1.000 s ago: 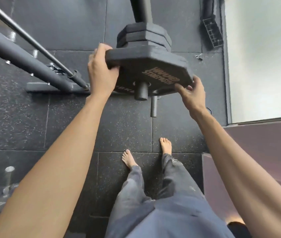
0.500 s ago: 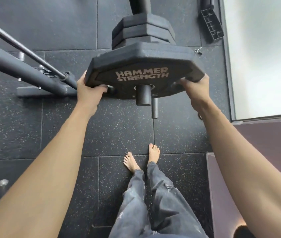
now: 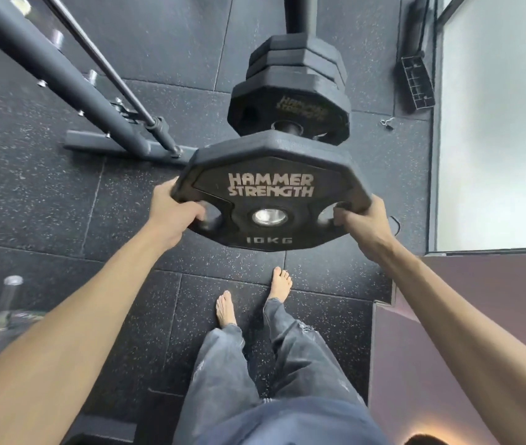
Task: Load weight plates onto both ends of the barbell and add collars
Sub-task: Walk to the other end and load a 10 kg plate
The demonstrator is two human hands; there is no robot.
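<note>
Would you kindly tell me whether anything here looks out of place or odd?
A small metal clip lies loose on the floor, right of the stacked plates. Also, the feet are bare while the left hand and right hand grip a 10 kg plate above the floor, which is risky if it slips.

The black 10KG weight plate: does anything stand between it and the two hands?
Nothing visible. The left hand and right hand grip the black rubber 10KG plate directly at its side holes; its centre hole is empty.
</note>
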